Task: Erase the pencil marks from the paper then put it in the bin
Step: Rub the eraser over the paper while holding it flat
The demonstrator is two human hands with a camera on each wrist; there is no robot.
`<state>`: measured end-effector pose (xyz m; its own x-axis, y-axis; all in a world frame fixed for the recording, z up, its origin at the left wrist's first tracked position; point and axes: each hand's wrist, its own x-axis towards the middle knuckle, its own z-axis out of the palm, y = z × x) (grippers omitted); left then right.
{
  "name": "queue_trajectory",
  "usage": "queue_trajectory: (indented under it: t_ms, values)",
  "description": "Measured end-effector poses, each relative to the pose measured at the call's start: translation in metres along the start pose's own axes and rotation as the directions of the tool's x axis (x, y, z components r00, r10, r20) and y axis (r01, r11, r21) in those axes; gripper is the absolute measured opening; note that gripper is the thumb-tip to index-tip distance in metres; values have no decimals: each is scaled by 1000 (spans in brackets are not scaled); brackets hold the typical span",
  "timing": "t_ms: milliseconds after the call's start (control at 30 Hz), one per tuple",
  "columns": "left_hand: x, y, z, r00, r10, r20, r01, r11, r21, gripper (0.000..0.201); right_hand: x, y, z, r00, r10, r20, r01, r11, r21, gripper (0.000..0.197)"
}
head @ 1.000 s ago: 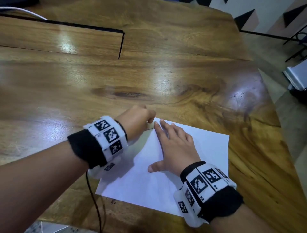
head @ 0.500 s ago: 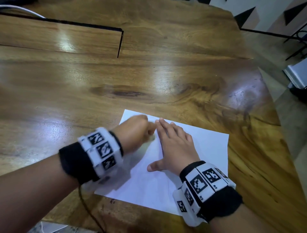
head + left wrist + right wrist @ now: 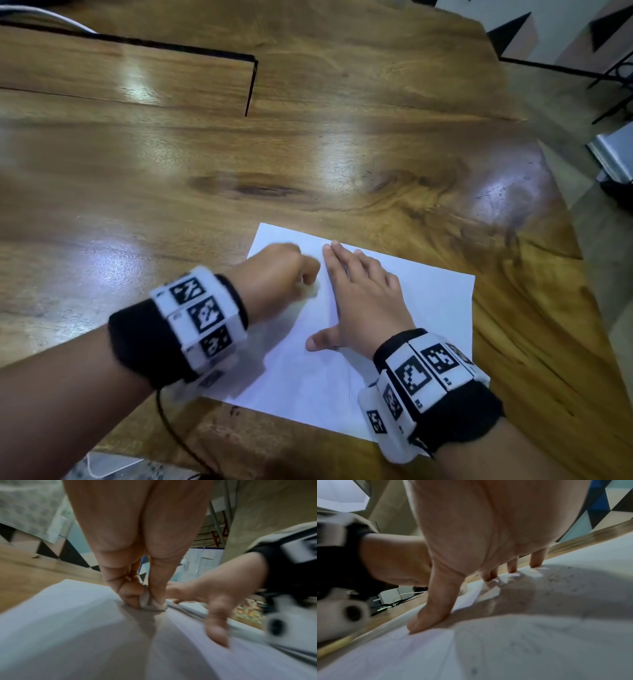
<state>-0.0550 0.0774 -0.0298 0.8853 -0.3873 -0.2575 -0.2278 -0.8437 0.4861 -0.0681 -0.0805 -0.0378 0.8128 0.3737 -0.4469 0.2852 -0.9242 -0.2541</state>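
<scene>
A white sheet of paper (image 3: pixel 424 301) lies flat near the front right of the wooden table (image 3: pixel 308 161). My left hand (image 3: pixel 284 274) is curled into a fist on the paper's left part and pinches a small pale eraser (image 3: pixel 150 601) between thumb and fingers, its lower face on the sheet (image 3: pixel 68 615). My right hand (image 3: pixel 359 298) lies flat on the middle of the paper, fingers straight and thumb spread, pressing it down (image 3: pixel 539 642). Small dark eraser crumbs (image 3: pixel 565 577) dot the paper by the right hand's fingertips. No bin is in view.
The table's right edge (image 3: pixel 579 260) runs diagonally close to the paper, with floor beyond it. A dark slot (image 3: pixel 251 85) cuts the tabletop at the back left. A thin black cable (image 3: pixel 168 421) hangs from my left wrist over the front edge.
My left hand with the eraser has slid back toward me along the paper, from its far left corner to its left middle. The right hand has stayed pressed on the sheet.
</scene>
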Motion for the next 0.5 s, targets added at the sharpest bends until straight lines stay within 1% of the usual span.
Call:
queue_trajectory:
  t_ms: [33, 67, 100, 133, 167, 200, 267, 333, 367, 400, 467, 500]
  values:
    - [-13, 1, 4, 998, 44, 49, -45, 999, 26, 21, 0, 0, 0, 1000, -1, -1, 1, 1000, 2, 130]
    - [-21, 2, 6, 993, 71, 95, -74, 997, 29, 25, 0, 0, 1, 1000, -3, 1, 3, 1000, 5, 130]
    - [-26, 2, 7, 989, 86, 116, -89, 996, 20, 22, 0, 0, 1, 1000, -4, 2, 4, 1000, 8, 130]
    - [-25, 2, 5, 987, 75, 142, -77, 997, 8, 15, 0, 0, 1, 1000, -5, 2, 4, 1000, 9, 130]
    - [-20, 1, 1, 989, 55, 140, -56, 998, 4, 6, 0, 0, 1, 1000, -6, 1, 6, 1000, 10, 130]
    - [-10, 2, -3, 993, 27, 114, -29, 1000, 9, 5, 0, 0, 1, 1000, -6, -2, 6, 1000, 11, 130]
    - [15, 2, -8, 999, -43, -3, 43, 999, -10, 9, 1, 1, 1, 1000, -2, -7, 2, 1000, 14, 130]
    - [34, 4, -12, 988, -93, -123, 87, 995, -56, 12, 0, 0, 1, 1000, 1, -7, -1, 1000, 11, 130]
    - [33, 7, -12, 984, -112, -140, 105, 993, -58, 13, 0, 0, 1, 1000, 0, -8, 0, 1000, 7, 130]
    - [29, 8, -10, 986, -108, -131, 103, 993, -50, 12, 0, 0, 2, 1000, -2, -10, 2, 1000, 5, 130]
    - [8, 6, -1, 997, -38, -73, 37, 999, -12, 5, -1, 1, 2, 1000, -3, -13, 3, 1000, 7, 129]
    - [-5, 3, 6, 999, 9, -36, -9, 1000, 3, 6, -1, 1, 2, 1000, -4, -12, 4, 1000, 9, 129]
